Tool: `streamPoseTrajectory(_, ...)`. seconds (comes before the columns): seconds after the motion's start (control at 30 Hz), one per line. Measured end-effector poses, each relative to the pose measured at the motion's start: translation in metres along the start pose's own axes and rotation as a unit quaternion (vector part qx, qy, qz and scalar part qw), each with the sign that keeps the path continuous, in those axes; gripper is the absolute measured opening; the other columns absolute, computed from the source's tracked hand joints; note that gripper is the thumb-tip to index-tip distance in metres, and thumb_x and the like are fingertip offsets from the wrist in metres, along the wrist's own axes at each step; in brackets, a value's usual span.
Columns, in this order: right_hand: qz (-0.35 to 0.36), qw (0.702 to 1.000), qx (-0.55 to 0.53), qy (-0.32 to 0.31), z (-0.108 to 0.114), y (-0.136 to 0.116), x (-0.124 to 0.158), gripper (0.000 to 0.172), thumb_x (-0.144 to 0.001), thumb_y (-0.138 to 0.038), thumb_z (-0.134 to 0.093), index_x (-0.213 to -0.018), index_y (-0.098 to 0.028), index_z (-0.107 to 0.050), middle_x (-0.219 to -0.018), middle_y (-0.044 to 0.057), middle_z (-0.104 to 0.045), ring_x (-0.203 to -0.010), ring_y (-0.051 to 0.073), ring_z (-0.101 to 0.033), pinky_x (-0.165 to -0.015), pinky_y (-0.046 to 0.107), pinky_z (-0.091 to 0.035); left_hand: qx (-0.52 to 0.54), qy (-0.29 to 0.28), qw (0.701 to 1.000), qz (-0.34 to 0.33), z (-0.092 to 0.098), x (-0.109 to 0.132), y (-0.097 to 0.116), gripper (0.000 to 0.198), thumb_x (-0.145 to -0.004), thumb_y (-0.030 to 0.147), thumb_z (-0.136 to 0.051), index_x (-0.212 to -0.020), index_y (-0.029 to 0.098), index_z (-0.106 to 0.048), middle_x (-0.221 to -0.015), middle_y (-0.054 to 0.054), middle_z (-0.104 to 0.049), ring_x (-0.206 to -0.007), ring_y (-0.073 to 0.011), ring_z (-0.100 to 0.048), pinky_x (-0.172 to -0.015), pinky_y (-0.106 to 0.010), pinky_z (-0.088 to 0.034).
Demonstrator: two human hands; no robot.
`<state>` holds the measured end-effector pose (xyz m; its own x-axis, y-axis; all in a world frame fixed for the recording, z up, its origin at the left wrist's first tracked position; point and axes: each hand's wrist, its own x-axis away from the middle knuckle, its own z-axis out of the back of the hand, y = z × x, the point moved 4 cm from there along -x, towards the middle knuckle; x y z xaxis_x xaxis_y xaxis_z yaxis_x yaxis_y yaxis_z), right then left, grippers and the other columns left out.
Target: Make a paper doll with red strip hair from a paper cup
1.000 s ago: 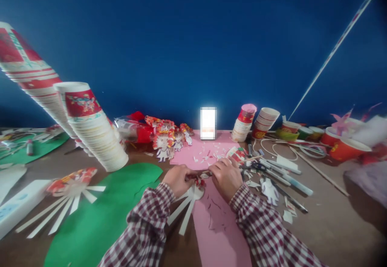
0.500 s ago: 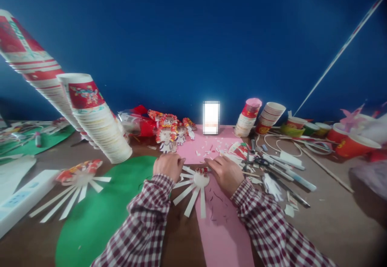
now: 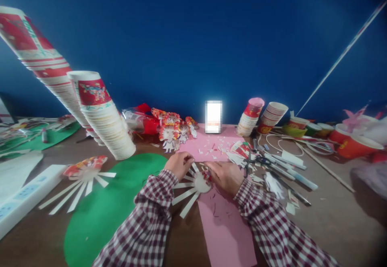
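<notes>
**A:** What lies out at the left?

**B:** At ten o'clock from the hands there is a leaning stack of paper cups (image 3: 102, 118). At nine o'clock a second fanned cup (image 3: 84, 174) lies flat on the tabletop (image 3: 332, 218), beside a green sheet (image 3: 111, 206).

**A:** And the hands themselves?

**B:** The left hand (image 3: 179, 164) curls over the upper strips of the cut-open paper cup (image 3: 198, 184). Whether its grip pinches a strip, I cannot tell. The cup lies flat between the two hands, across the edge of the pink sheet (image 3: 225, 226). Its white strips (image 3: 185, 196) fan toward seven o'clock. The right hand (image 3: 225, 175) has its grip closed on the edge of the cup's base at two o'clock, where a red scrap shows.

**A:** How would it handle?

**B:** Very light and limp, I'd judge. The strips look floppy and likely to crease or tear at their roots. The round base seems the stiffest part, so hold it there, not by the strip tips.

**A:** Further right?

**B:** At three o'clock there are pens and markers (image 3: 287, 170) in a heap, and at two o'clock, red cups (image 3: 350, 148).
</notes>
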<state>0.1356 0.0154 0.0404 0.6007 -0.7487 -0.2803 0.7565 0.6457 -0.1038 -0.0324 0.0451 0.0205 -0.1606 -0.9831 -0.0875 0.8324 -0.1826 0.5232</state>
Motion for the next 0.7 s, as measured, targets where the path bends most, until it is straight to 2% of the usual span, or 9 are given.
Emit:
streamPoseTrajectory(0.07, -0.015, 1.0, 0.015, -0.009, 0.0, 0.003, -0.001, 0.03, -0.09, -0.027, -0.031, -0.116, -0.026, -0.046, -0.088, 0.003, -0.061, -0.077, 0.014, -0.054, -0.064, 0.023, -0.034, -0.024, 0.023, 0.999, -0.003, -0.001, 0.0, 0.001, 0.031, -0.078, 0.041, -0.042, -0.089, 0.018, -0.06, -0.083, -0.005, -0.063, -0.078, -0.0165, -0.056, -0.071, -0.026, -0.04)
streamPoseTrajectory(0.17, -0.04, 0.998, 0.034, -0.022, -0.001, 0.007, -0.002, 0.03, -0.089, -0.028, -0.034, -0.116, -0.028, -0.047, -0.089, 0.004, -0.061, -0.079, 0.016, -0.054, -0.063, 0.023, -0.035, -0.12, 0.059, 0.991, 0.006, -0.001, 0.003, 0.004, 0.036, -0.069, 0.046, -0.054, -0.091, 0.018, -0.06, -0.092, -0.009, -0.059, -0.089, -0.0234, -0.053, -0.077, -0.033, -0.039)
streamPoseTrajectory(0.27, -0.065, 0.997, 0.045, -0.024, -0.004, 0.01, -0.002, 0.03, -0.089, -0.028, -0.034, -0.116, -0.029, -0.047, -0.089, 0.005, -0.061, -0.079, 0.017, -0.054, -0.063, 0.024, -0.035, -0.151, 0.044, 0.988, 0.0, -0.004, 0.005, 0.004, 0.032, -0.065, 0.043, -0.059, -0.085, 0.018, -0.062, -0.096, -0.01, -0.056, -0.094, -0.0253, -0.05, -0.08, -0.035, -0.038)
streamPoseTrajectory(0.37, -0.08, 0.995, 0.051, -0.026, -0.005, 0.012, -0.001, 0.031, -0.089, -0.027, -0.034, -0.117, -0.029, -0.047, -0.089, 0.004, -0.061, -0.08, 0.017, -0.054, -0.063, 0.024, -0.035, -0.129, 0.036, 0.991, -0.021, -0.007, 0.004, 0.003, 0.031, -0.066, 0.04, -0.058, -0.086, 0.017, -0.062, -0.093, -0.01, -0.055, -0.093, -0.0236, -0.049, -0.081, -0.033, -0.037)
streamPoseTrajectory(0.57, -0.093, 0.993, 0.053, -0.046, -0.009, 0.016, -0.001, 0.032, -0.089, -0.027, -0.032, -0.117, -0.029, -0.047, -0.091, 0.005, -0.061, -0.083, 0.016, -0.054, -0.067, 0.025, -0.035, -0.05, 0.041, 0.997, -0.03, -0.01, -0.001, -0.003, 0.041, -0.061, 0.04, -0.064, -0.094, 0.016, -0.06, -0.083, -0.007, -0.054, -0.081, -0.0211, -0.052, -0.074, -0.032, -0.041)
streamPoseTrajectory(0.7, -0.092, 0.994, 0.043, -0.043, -0.008, 0.016, -0.001, 0.031, -0.089, -0.028, -0.032, -0.116, -0.028, -0.047, -0.09, 0.005, -0.061, -0.083, 0.017, -0.054, -0.067, 0.025, -0.034, 0.057, 0.042, 0.997, -0.038, -0.015, -0.003, -0.003, 0.031, -0.062, 0.021, -0.063, -0.093, 0.018, -0.061, -0.079, -0.003, -0.05, -0.067, -0.0133, -0.052, -0.069, -0.028, -0.044)
